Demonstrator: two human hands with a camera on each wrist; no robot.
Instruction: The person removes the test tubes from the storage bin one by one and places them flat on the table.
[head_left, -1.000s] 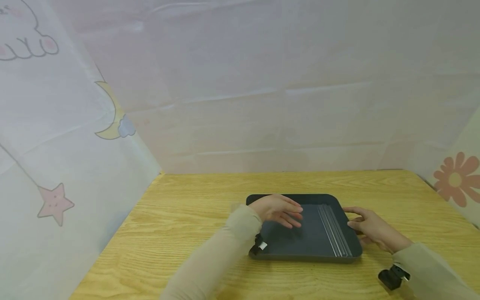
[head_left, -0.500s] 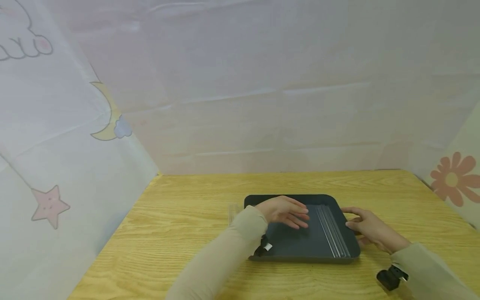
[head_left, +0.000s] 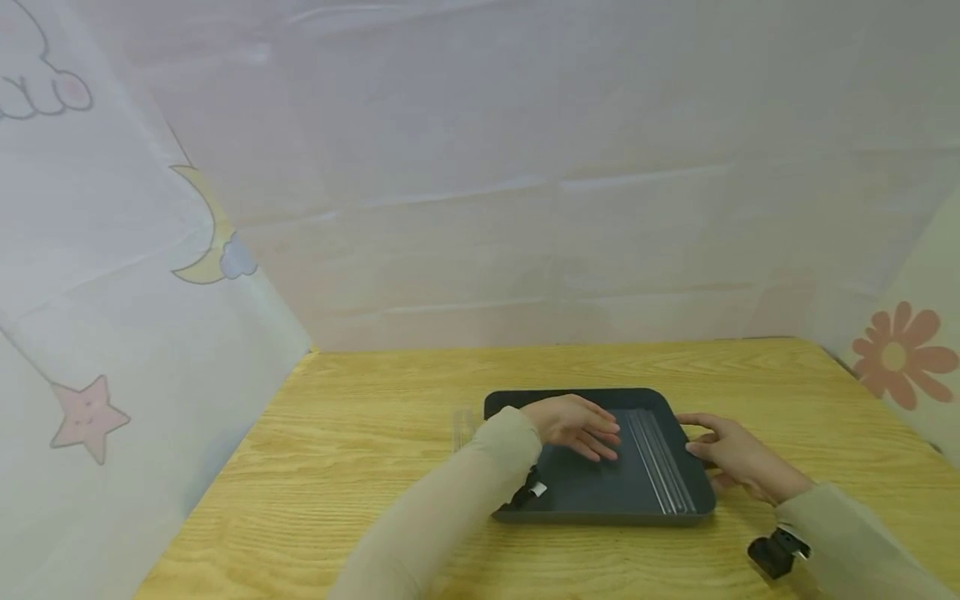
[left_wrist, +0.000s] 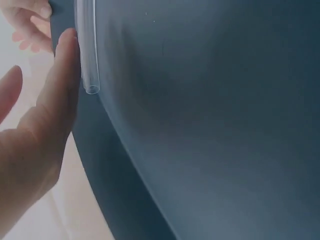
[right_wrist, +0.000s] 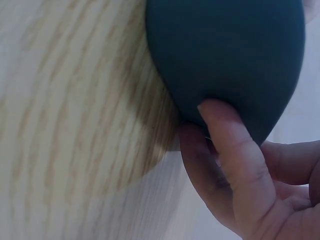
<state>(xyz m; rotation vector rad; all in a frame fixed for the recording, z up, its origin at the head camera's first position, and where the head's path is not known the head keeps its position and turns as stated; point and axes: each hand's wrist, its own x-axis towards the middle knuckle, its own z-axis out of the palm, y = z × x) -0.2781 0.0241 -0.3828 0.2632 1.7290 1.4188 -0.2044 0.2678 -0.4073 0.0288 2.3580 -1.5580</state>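
A dark grey rectangular tray (head_left: 592, 521) lies on the wooden table. Several clear plastic tubes (head_left: 658, 462) lie side by side along its right inner wall; one hollow tube end (left_wrist: 92, 90) shows up close in the left wrist view. Over the tray's middle is my left hand (head_left: 573, 425), fingers extended and slightly spread, holding nothing. My right hand (head_left: 738, 454) rests at the tray's right side, its fingertips touching the outer wall. In the right wrist view, fingers (right_wrist: 235, 145) press against that wall close above the tabletop.
More clear plastic pieces (head_left: 461, 425) lie on the table (head_left: 360, 450) just left of the tray, partly hidden by my left sleeve (head_left: 450, 500). A pale printed cloth (head_left: 480, 183) walls off the back and sides.
My left hand has moved a little to the right over the tray, and the clear pieces left of it show more plainly. My right hand keeps its place at the wall. The head view has shifted slightly.
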